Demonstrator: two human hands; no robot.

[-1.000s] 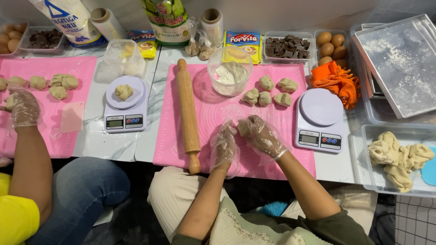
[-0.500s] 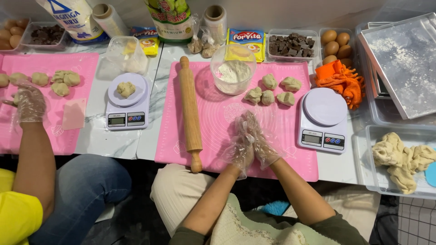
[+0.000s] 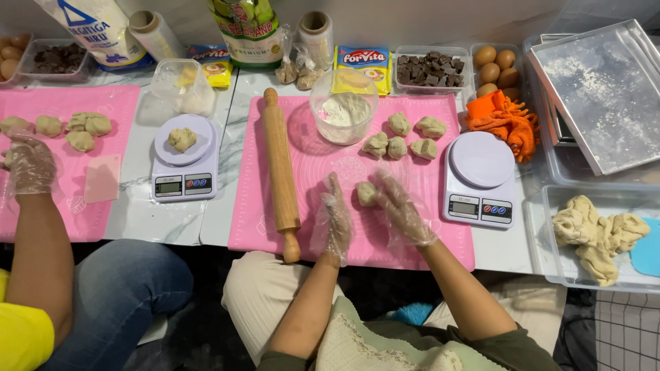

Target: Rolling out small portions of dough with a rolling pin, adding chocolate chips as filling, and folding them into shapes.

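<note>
While a pink silicone mat (image 3: 412, 247) is spread on the marble-patterned table (image 3: 175, 223), a wooden rolling pin (image 3: 281, 172) is laid along its left part, long axis running away from the person, one handle near the front edge and the other toward the far edge. Right of the mat a white kitchen scale (image 3: 479, 180) is placed, and a clear bowl of flour (image 3: 343, 106) is set at the far edge, with four dough pieces (image 3: 404, 137) beside it. Both hands are covered by loose plastic gloves. The left hand (image 3: 335, 218) is held open, fingers straight and together; the right hand (image 3: 402, 209) likewise, fingers slightly spread. A small dough lump (image 3: 366, 193) is seen between the fingertips, touched by the right ones; being roundish, no clear long axis can be told.
</note>
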